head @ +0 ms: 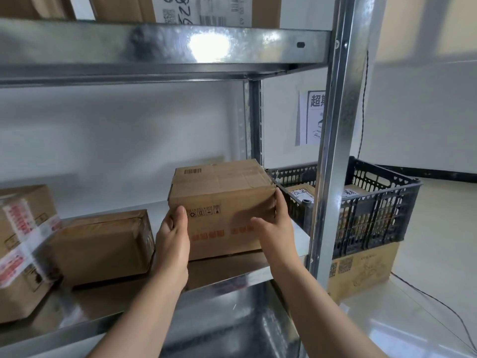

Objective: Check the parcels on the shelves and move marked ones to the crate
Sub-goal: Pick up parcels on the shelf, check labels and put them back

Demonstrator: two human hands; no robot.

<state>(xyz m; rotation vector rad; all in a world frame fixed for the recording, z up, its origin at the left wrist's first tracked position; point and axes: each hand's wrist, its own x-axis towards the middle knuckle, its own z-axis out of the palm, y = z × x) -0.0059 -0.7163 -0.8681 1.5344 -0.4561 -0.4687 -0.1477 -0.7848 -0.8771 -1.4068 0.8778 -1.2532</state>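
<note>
Parcel (222,202) gripped at both sides by left hand (171,239) and right hand (277,228); crate (387,177) already holds some; two more boxes (103,244) probably pending.

Lighting is bright, even and diffuse. A hard white glare patch sits on the upper shelf beam (209,45) straight above the grip; a weaker sheen runs down the steel upright (333,151) right of it. Soft shadow lies under the parcel (222,192), just below the grip. The left hand (173,239) and right hand (277,226) on the parcel are fairly sharp. The taped box (23,241) far left of the grip is smeared with blur. Beam and upright bow toward the frame edges.
</note>
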